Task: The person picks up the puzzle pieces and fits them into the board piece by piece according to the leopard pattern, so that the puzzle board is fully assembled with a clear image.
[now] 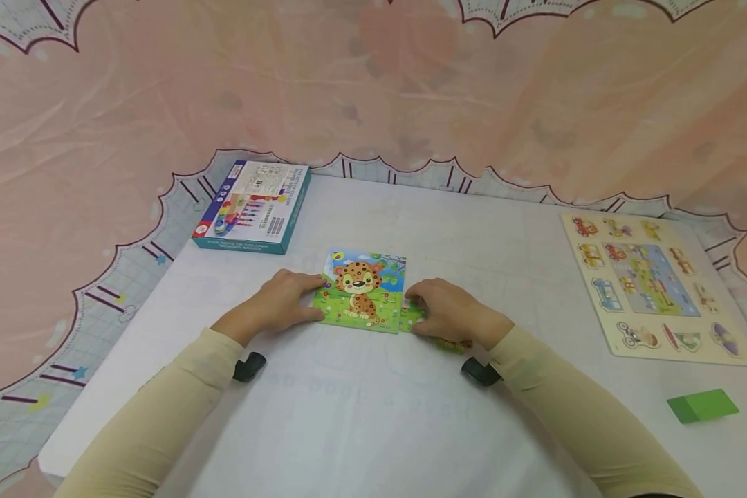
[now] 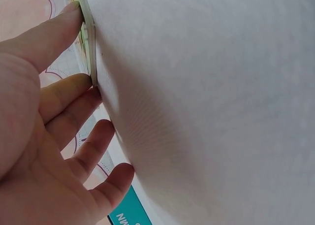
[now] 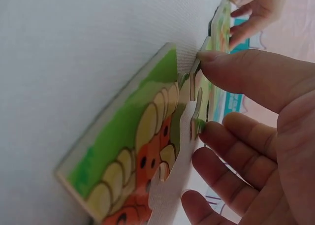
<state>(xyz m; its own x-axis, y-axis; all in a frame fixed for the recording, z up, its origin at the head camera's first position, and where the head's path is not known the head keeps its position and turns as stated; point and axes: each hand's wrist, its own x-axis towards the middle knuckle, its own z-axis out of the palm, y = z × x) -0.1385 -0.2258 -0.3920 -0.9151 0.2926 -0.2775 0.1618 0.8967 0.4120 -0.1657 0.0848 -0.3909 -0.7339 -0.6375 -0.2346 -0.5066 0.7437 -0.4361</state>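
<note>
A square leopard jigsaw puzzle [image 1: 359, 290] lies on the table between the hands. My left hand [image 1: 284, 299] touches its left edge with thumb and index finger spread apart. In the left wrist view, the puzzle's thin edge [image 2: 88, 43] meets the thumb tip and fingertips. To the right, my right hand [image 1: 451, 311] pinches a green puzzle piece [image 1: 409, 317] close beside the leopard picture. Another piece, an orange-spotted puzzle piece [image 3: 133, 151] with a green border, lies under that hand, partly hidden in the head view. Its cut edge has curved notches.
A flat teal-sided box [image 1: 252, 207] lies at the back left. On the right lies a cream picture board [image 1: 604, 315] with vehicle and toy pictures. A green block [image 1: 702, 406] sits nearer, at the right. White cloth [image 1: 361, 422] covers the table.
</note>
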